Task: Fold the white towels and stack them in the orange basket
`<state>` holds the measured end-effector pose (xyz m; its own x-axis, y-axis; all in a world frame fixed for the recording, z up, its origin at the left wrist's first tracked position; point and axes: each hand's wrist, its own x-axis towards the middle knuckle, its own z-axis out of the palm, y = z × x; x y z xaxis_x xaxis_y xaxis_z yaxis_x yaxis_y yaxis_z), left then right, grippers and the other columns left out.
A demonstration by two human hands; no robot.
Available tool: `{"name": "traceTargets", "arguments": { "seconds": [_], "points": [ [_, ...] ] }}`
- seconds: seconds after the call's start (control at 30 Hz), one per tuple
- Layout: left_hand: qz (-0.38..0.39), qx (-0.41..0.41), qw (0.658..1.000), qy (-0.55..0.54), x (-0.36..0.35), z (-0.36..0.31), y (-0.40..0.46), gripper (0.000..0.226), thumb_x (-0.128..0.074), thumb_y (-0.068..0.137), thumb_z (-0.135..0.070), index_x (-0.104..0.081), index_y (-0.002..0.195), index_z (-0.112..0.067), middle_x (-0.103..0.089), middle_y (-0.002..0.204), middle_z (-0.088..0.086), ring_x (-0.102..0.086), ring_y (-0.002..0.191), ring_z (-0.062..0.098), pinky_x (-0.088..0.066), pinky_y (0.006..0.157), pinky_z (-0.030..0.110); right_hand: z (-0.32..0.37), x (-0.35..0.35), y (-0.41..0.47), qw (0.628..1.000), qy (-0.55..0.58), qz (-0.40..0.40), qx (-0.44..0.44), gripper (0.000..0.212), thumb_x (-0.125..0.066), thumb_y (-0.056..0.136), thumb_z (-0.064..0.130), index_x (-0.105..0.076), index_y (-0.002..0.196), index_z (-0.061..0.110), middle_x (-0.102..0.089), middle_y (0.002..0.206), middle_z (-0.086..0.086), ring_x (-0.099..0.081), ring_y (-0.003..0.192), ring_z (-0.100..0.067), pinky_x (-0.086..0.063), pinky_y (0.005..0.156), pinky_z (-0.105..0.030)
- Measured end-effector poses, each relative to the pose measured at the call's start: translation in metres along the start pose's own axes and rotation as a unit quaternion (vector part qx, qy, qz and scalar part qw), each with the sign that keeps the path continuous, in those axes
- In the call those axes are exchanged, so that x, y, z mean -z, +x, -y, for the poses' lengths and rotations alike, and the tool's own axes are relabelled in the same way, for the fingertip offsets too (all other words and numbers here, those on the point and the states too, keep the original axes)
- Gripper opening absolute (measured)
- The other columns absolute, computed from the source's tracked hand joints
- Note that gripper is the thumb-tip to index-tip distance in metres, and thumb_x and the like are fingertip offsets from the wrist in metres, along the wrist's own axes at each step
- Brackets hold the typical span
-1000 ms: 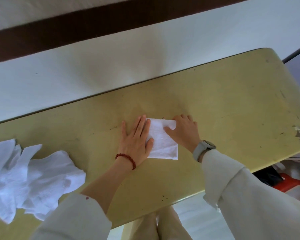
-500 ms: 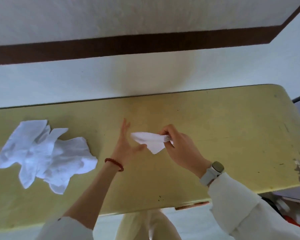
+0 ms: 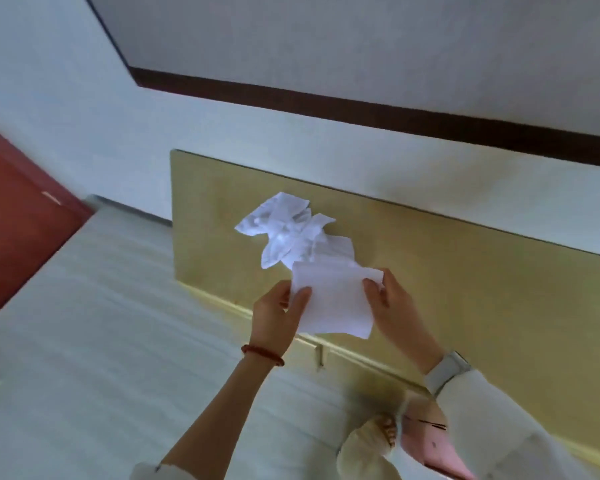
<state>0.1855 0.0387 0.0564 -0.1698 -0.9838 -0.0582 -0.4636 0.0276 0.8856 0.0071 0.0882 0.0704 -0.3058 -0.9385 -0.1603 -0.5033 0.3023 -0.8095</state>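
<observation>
Folded towel (image 3: 333, 299) now lifted off counter (image 3: 465, 271), both hands (image 3: 329, 310) pinching it; next: basket, not in view.

One folded towel (image 3: 333, 299), one crumpled towel pile (image 3: 291, 233), one table (image 3: 465, 271), two hands (image 3: 274, 317) (image 3: 392, 306).

Table (image 3: 465, 271) cut off at right edge; folded towel (image 3: 333, 303) hides part of towel pile (image 3: 288, 230).

folded towel (image 3: 333, 299) between left hand (image 3: 278, 317) and right hand (image 3: 392, 306), towel heap (image 3: 291, 233) behind on table (image 3: 465, 271)
</observation>
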Motion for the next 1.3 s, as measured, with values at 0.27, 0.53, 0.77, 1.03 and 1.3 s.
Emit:
{"name": "traceTargets", "arguments": {
  "seconds": [0.27, 0.53, 0.77, 1.03, 1.3],
  "points": [
    [-0.263, 0.156, 0.948, 0.084, 0.278, 0.12, -0.213, 0.042, -0.053, 0.091, -0.022, -0.033, 0.055, -0.02, -0.031, 0.049, -0.006, -0.029, 0.049, 0.011, -0.021, 0.048, 0.027, 0.165, -0.263, -0.157, 0.95, 0.093, 0.299, -0.014, 0.012, -0.049, 0.084, 0.01, -0.049, 0.074, 0.003, -0.046, 0.073, -0.01, -0.043, 0.071, -0.018, -0.033, 0.064, -0.031],
    [-0.493, 0.309, 0.806, 0.107, 0.479, 0.214, -0.439, 0.034, -0.042, 0.096, -0.022, -0.046, 0.066, -0.006, -0.054, 0.077, 0.016, -0.053, 0.075, 0.036, -0.027, 0.058, 0.033, 0.318, -0.475, -0.369, 0.868, -0.018, 0.398, 0.297, 0.007, -0.049, 0.09, 0.019, -0.05, 0.093, 0.012, -0.053, 0.071, 0.002, -0.049, 0.068, -0.024, -0.039, 0.063, -0.034],
    [-0.631, 0.362, 0.685, 0.049, 0.603, 0.286, -0.551, 0.043, -0.039, 0.097, -0.02, -0.029, 0.056, -0.017, -0.047, 0.059, 0.019, -0.036, 0.067, 0.041, -0.019, 0.052, 0.035, 0.406, -0.625, -0.491, 0.764, -0.058, 0.445, 0.464, 0.01, -0.049, 0.092, 0.026, -0.044, 0.092, 0.018, -0.039, 0.056, 0.008, -0.041, 0.061, -0.026, -0.03, 0.057, -0.031],
    [-0.687, 0.397, 0.608, 0.029, 0.819, 0.376, -0.648, 0.024, -0.047, 0.093, -0.02, -0.061, 0.079, -0.006, -0.05, 0.065, 0.008, -0.041, 0.068, 0.018, -0.024, 0.05, 0.024, 0.537, -0.827, -0.615, 0.717, -0.032, 0.509, 0.474, 0.025, -0.053, 0.09, 0.023, -0.036, 0.072, 0.017, -0.042, 0.058, 0.003, -0.041, 0.061, -0.023, -0.024, 0.057, -0.03],
    [-0.7, 0.421, 0.576, -0.013, 0.951, 0.455, -0.792, 0.018, -0.053, 0.091, -0.018, -0.065, 0.096, -0.006, -0.059, 0.081, 0.001, -0.05, 0.077, 0.016, -0.034, 0.066, 0.023, 0.617, -0.985, -0.774, 0.631, -0.064, 0.623, 0.457, 0.021, -0.05, 0.092, 0.024, -0.052, 0.093, 0.003, -0.06, 0.085, -0.009, -0.054, 0.081, -0.029, -0.039, 0.07, -0.036]
  ]
}}
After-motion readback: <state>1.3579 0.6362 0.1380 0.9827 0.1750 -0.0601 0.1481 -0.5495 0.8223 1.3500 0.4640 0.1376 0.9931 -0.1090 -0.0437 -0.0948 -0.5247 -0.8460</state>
